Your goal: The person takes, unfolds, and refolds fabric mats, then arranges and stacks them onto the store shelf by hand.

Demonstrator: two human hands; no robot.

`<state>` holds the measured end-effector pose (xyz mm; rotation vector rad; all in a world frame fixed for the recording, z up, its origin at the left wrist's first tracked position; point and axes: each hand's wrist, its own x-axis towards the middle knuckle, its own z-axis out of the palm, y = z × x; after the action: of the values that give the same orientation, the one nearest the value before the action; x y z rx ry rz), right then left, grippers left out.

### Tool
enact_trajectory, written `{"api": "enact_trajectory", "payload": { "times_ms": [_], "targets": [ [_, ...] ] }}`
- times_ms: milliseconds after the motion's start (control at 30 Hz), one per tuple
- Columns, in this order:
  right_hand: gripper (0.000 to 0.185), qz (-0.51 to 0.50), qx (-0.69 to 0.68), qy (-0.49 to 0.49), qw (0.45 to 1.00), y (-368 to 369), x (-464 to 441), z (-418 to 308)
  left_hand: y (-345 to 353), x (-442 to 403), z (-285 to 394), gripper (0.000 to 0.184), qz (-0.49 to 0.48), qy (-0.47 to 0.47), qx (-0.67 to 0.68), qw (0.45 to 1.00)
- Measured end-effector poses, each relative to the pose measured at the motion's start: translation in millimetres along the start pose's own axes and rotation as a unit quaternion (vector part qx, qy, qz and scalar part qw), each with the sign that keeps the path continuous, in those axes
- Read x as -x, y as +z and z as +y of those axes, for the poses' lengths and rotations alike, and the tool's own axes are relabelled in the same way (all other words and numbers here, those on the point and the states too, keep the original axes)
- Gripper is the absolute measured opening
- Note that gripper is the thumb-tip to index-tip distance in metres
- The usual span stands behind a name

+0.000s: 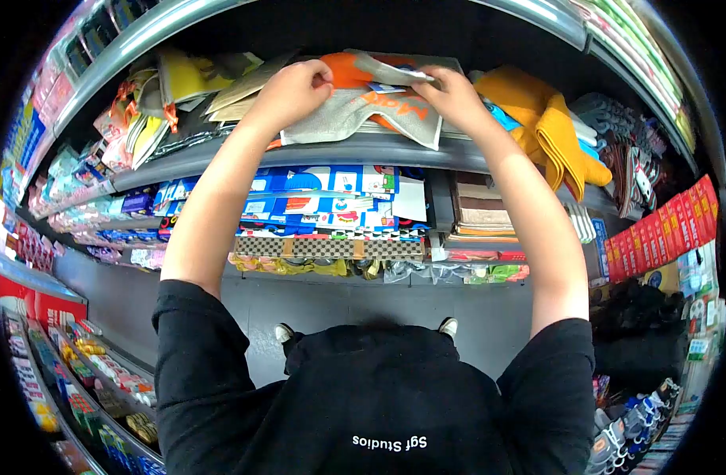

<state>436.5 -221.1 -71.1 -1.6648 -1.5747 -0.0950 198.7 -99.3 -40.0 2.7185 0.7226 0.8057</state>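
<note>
I log through the head view: two hands; one grey-and-orange towel (339, 119) at 12 o'clock on the shelf (363, 150), between them. Left hand (301, 91): fingers curled at the towel's 9 o'clock side, touching; whether they grip, I cannot tell. Right hand (452, 99): at its 3 o'clock side, pinching a raised edge. One mustard cloth bundle (554, 131), 2 o'clock. One red label strip (664, 229), 3 o'clock, print illegible to me. Two shoes (284, 332), towards 6 o'clock. Lettering: orange "Mo" on the towel, remainder unclear; "Sgf Studios", inverted, on one black shirt (379, 396).
</note>
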Motion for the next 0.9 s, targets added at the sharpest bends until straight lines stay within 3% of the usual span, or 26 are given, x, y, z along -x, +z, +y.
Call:
{"api": "enact_trajectory", "payload": {
  "times_ms": [100, 167, 233, 300, 367, 433, 500, 567, 633, 767, 900],
  "targets": [
    [0.036, 0.005, -0.053, 0.089, 0.995, -15, -15, -18, 0, 0, -6, 0.026, 0.014, -0.038, 0.030, 0.999],
    [0.037, 0.094, -0.161, 0.120, 0.975, -27, -30, -16, -2, 3, -6, 0.028, 0.033, -0.050, 0.042, 0.997],
    [0.042, 0.139, -0.091, 0.146, 0.975, -27, -68, 49, 8, -1, -18, 0.027, 0.046, -0.041, 0.057, 0.997],
    [0.048, 0.124, 0.034, 0.166, 0.978, -38, -66, 58, 13, -2, -20, 0.027, 0.055, -0.032, 0.072, 0.995],
    [0.054, -0.006, 0.082, 0.301, 0.950, -39, -67, 81, 15, -6, -13, 0.027, -0.021, -0.073, 0.085, 0.993],
    [0.066, -0.018, 0.045, 0.332, 0.942, -40, -47, 68, 18, -11, -7, 0.029, -0.038, -0.090, 0.092, 0.991],
    [0.063, -0.039, 0.204, 0.241, 0.948, -39, -36, 64, 22, -16, -7, 0.033, -0.041, -0.083, -0.005, 0.996],
    [0.062, -0.038, 0.208, 0.242, 0.947, -38, -25, 51, 35, -31, -21, 0.038, -0.038, -0.068, -0.051, 0.996],
    [0.060, -0.032, 0.212, 0.247, 0.945, -39, -24, 53, 43, -45, -27, 0.041, -0.064, -0.116, -0.085, 0.988],
    [0.048, -0.031, 0.158, 0.279, 0.947, -37, -24, 69, 54, -73, -27, 0.046, -0.109, -0.183, -0.038, 0.976],
    [0.036, 0.008, 0.028, 0.376, 0.926, -35, -19, 71, 66, -90, -48, 0.041, -0.045, -0.194, -0.029, 0.980]
  ]
}}
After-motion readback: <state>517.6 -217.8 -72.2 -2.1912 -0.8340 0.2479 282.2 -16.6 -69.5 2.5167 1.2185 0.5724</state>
